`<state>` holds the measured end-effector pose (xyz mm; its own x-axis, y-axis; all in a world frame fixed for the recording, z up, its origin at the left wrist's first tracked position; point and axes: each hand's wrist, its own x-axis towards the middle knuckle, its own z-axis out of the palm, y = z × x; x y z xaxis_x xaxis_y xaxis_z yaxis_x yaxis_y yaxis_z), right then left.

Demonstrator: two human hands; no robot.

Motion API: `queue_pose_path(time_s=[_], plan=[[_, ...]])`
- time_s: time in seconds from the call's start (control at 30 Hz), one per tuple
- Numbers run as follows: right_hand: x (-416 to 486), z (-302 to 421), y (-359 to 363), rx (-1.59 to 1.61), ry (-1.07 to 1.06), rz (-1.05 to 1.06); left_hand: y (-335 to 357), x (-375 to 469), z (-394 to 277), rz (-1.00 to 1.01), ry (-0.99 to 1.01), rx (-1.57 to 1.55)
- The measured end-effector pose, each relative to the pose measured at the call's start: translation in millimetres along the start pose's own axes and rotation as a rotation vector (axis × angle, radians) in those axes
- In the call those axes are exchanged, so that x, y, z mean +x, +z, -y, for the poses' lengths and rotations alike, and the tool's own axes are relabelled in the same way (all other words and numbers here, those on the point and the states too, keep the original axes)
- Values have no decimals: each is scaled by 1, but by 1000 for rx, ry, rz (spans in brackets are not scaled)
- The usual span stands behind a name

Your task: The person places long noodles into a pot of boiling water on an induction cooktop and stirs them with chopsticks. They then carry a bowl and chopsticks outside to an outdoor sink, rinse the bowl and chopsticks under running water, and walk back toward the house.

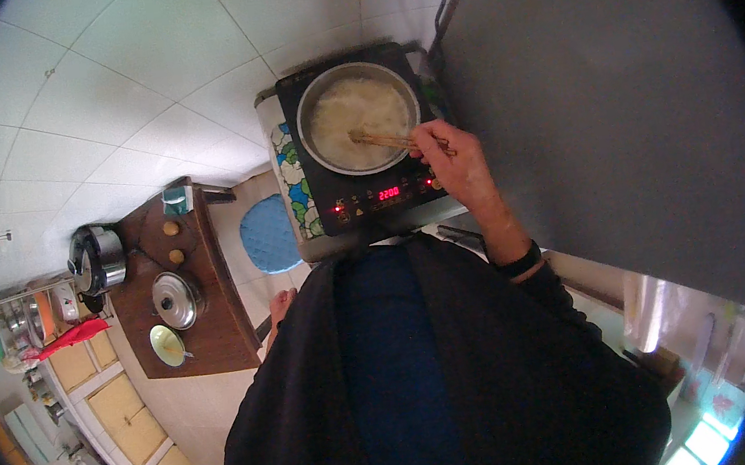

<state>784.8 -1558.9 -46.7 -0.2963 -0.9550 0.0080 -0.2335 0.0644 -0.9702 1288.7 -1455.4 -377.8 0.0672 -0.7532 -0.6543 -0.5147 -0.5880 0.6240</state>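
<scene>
My right hand point(457, 161) grips a pair of wooden chopsticks point(393, 140) near their upper ends. Their tips dip into pale, cloudy, foaming liquid point(360, 111) in a round metal pot point(302, 127); what lies under the foam cannot be made out. Beneath the pot is a black induction cooker point(371, 215) with a lit red display. My left hand point(281, 305) hangs low at my left side, partly hidden by my dark jacket. Nothing shows in it, but its fingers are too small to read.
A wooden table point(215, 290) at the left bears a metal pot lid point(175, 301), a pale green bowl point(167, 346) and an electric pressure cooker point(106, 258). A blue cushioned stool point(268, 234) stands between table and cooker. A tall grey panel point(604, 106) closes off the right.
</scene>
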Motion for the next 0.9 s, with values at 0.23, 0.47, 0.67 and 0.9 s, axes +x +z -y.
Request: queue_pose_path(time_s=[0.23, 0.47, 0.67, 0.9], plan=[[15, -8, 15, -277, -202, 42, -10, 5, -17, 7, 57, 199], [31, -9, -14, -117, 20, -229, -8, 2, 3, -58, 23, 88], [53, -28, 1, -67, 31, -128, -9, 4, 13, -55, -24, 230], [39, -11, 22, 97, -6, 88, -7, -2, 1, -42, 49, 137]])
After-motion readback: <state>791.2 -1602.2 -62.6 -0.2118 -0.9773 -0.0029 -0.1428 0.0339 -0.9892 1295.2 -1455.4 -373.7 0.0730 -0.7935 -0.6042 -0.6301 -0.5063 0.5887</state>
